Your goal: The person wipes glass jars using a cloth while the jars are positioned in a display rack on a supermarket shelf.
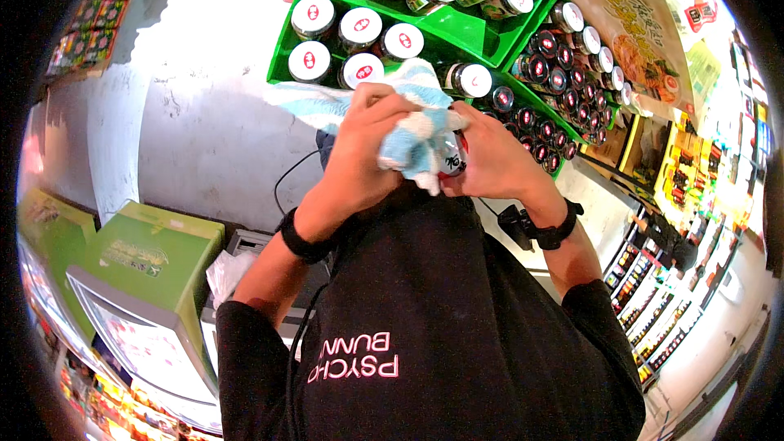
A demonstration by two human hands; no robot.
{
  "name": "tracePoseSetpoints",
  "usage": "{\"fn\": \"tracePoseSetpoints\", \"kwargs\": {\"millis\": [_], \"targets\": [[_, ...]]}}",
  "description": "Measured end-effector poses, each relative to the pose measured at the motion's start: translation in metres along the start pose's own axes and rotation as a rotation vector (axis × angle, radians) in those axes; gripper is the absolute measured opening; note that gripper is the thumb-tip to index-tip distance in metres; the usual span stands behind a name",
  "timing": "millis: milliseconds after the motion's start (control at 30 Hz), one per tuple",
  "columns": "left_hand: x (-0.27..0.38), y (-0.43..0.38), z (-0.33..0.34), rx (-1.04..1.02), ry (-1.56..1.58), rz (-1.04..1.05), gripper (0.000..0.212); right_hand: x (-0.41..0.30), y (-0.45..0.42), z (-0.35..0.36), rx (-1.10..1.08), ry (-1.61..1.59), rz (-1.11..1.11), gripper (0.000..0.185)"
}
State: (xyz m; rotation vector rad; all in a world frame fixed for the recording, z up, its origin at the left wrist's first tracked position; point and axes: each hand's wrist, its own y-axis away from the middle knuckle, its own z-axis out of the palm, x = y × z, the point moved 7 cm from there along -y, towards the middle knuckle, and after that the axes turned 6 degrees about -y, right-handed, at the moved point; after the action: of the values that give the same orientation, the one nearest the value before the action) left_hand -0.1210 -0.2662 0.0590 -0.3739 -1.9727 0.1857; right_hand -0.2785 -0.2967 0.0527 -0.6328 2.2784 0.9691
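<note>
My left hand (pixel 370 147) grips a blue-and-white striped cloth (pixel 407 141), part of which hangs out to the left. Close beside it, my right hand (pixel 493 150) holds a jar (pixel 452 156) with a red-edged label, and the cloth is pressed against it. Cloth and fingers hide most of the jar. Just beyond my hands, white-lidded glass jars (pixel 360 27) stand in a green tiered display (pixel 282 52). One white-lidded jar (pixel 471 79) there leans over on its side, near my right hand.
Dark-lidded jars (pixel 548 128) fill the display's right part. A green-sided freezer (pixel 165 245) is at the lower left, with a white plastic bag (pixel 228 275) beside it. Stocked shelves (pixel 655 300) line the right, where another person (pixel 670 242) is partly visible. A thin black cable (pixel 278 187) hangs by the grey wall.
</note>
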Motion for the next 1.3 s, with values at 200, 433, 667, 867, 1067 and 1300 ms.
{"fn": "tracePoseSetpoints", "kwargs": {"millis": [200,433,667,867,1067,1300], "targets": [[-0.037,0.026,-0.012,-0.035,0.723,-0.593,0.021,0.009,0.009,-0.012,0.098,-0.296,0.134,0.091],[-0.071,0.032,0.029,-0.239,0.829,-0.987,0.033,-0.003,0.022,-0.018,0.365,-0.830,-0.120,0.108],[-0.046,0.015,0.048,-0.324,1.339,-1.069,0.054,-0.050,0.006,-0.018,0.354,-0.764,-0.444,0.108],[-0.048,0.033,0.065,-0.239,1.363,-1.316,0.045,-0.031,0.013,-0.002,0.341,-0.970,-0.231,0.100],[-0.078,0.030,0.061,-0.299,1.053,-1.226,0.037,-0.032,0.033,-0.028,0.425,-0.459,-0.063,0.086],[-0.119,0.029,0.039,-0.163,0.657,-1.097,0.030,-0.022,0.026,-0.021,0.353,-0.166,-0.060,0.078]]}}
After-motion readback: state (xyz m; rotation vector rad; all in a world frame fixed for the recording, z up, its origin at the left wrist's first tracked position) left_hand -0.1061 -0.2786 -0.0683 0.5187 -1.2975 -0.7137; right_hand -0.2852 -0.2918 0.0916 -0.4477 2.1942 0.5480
